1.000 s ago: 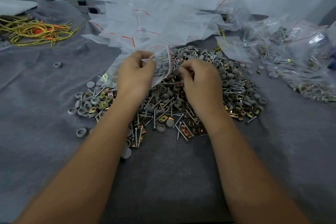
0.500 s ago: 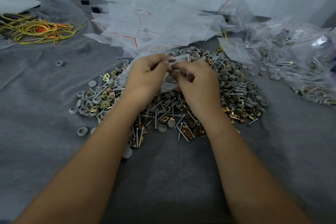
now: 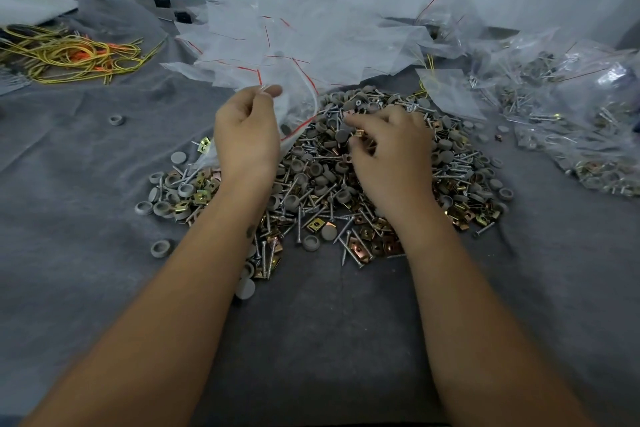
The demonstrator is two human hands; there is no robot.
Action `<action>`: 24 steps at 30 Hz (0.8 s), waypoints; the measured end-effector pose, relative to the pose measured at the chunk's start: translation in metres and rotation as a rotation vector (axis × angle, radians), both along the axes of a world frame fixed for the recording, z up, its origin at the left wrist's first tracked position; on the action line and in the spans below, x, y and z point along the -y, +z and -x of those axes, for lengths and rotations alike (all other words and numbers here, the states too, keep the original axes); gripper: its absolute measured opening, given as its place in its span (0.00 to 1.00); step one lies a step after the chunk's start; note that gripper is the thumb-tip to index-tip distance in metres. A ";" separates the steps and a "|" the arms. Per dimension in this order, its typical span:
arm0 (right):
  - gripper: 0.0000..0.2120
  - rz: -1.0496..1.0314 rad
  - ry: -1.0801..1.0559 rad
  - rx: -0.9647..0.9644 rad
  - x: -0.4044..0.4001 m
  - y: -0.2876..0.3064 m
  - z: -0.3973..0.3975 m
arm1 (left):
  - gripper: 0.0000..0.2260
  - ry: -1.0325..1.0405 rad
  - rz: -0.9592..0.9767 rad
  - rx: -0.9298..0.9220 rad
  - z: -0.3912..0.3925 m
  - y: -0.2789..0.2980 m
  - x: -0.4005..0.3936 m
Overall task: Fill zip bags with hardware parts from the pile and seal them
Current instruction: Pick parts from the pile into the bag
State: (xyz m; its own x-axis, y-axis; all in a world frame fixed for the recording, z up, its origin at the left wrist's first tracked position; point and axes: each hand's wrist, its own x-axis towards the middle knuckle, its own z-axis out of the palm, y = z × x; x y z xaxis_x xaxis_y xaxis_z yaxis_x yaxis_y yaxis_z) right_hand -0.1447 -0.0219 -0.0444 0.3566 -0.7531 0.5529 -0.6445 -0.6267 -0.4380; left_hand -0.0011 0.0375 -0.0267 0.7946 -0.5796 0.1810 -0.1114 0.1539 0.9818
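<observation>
A pile of hardware parts (image 3: 322,184) lies in the middle of the grey cloth: screws, grey round caps and brass clips. My left hand (image 3: 247,135) pinches the rim of a clear zip bag (image 3: 298,111) with a red seal line, held open above the pile's left side. A few parts show inside the bag. My right hand (image 3: 391,149) lies on top of the pile with its fingers curled, pinching a brass clip (image 3: 360,133) beside a grey cap.
A heap of empty zip bags (image 3: 294,35) lies behind the pile. Filled bags (image 3: 581,121) are stacked at the right. Yellow and orange wire ties (image 3: 69,55) sit at the far left. Loose grey caps (image 3: 116,120) are scattered on the cloth (image 3: 86,253).
Both hands were together at the bag's mouth half a second ago. The right hand has moved off to the right onto the pile. The left hand keeps the bag, now held open.
</observation>
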 end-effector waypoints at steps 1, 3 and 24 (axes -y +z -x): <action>0.15 0.021 -0.004 -0.095 0.000 -0.002 -0.001 | 0.12 -0.006 -0.001 0.024 0.001 0.000 0.000; 0.18 0.043 -0.005 -0.235 -0.001 -0.005 -0.002 | 0.12 -0.007 0.001 0.033 -0.001 -0.001 0.000; 0.03 0.081 0.014 0.096 -0.005 0.003 -0.003 | 0.11 -0.134 -0.058 0.029 0.002 -0.004 0.003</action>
State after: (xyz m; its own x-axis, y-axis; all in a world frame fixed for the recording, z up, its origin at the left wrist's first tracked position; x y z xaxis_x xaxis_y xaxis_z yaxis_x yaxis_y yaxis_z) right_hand -0.1421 -0.0169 -0.0416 0.3091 -0.7001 0.6437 -0.5930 -0.6711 -0.4450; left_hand -0.0027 0.0343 -0.0306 0.7044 -0.6901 0.1664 -0.1225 0.1127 0.9860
